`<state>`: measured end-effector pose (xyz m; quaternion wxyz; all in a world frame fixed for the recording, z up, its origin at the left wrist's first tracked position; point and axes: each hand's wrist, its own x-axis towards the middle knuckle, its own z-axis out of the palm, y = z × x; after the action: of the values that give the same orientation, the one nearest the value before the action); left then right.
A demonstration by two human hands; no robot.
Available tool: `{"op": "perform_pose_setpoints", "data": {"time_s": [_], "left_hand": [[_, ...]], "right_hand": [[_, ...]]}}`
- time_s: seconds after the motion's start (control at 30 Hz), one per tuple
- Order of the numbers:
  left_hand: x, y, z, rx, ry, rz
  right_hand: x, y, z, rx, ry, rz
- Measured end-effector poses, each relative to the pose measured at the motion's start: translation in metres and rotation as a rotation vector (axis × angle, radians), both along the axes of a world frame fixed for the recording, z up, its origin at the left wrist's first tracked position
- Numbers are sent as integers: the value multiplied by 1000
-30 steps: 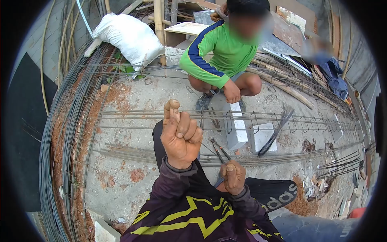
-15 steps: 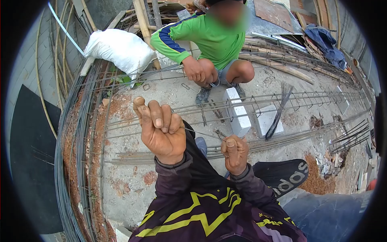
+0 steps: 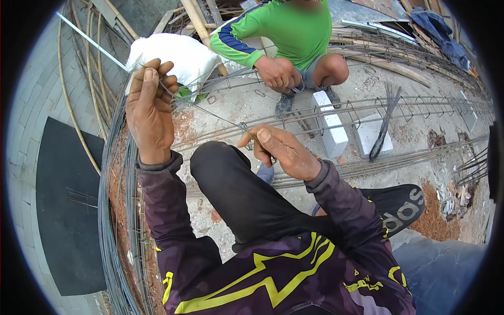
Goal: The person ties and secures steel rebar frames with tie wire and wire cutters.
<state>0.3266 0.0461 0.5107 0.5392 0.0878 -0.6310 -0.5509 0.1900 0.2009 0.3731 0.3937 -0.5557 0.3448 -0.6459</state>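
Note:
A thin wire (image 3: 214, 114) runs slantwise between my two hands. My left hand (image 3: 150, 107) is raised in front of the white sack, its thumb and curled fingers closed on the wire's upper end. Lower and to the right, my right hand (image 3: 286, 149) pinches the other end, where a small tangle of wire (image 3: 244, 127) shows at the fingertips. Beyond my right hand lies a long rebar cage (image 3: 409, 109) on the concrete ground. My bent knee (image 3: 218, 157) is just below the wire.
A person in a green shirt (image 3: 294, 31) squats across from me. White blocks (image 3: 332, 126) and a bundle of thin wires (image 3: 387, 118) lie by the cage. A white sack (image 3: 178, 58), long rods (image 3: 118, 210) and a black sheet (image 3: 68, 210) are at the left.
My left hand has moved left and up, and my right hand left and up too. The wire between them now shows longer. My knee has come into fuller view.

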Motion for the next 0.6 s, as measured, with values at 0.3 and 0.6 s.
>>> {"op": "perform_pose_setpoints", "data": {"time_s": [0.3, 0.6], "left_hand": [[-15, -36, -18, -128, -497, -163], [-14, -124, -99, -340, -977, -393]], "right_hand": [[-30, -38, 20, 149, 83, 100], [-19, -116, -41, 347, 38, -108]]}}
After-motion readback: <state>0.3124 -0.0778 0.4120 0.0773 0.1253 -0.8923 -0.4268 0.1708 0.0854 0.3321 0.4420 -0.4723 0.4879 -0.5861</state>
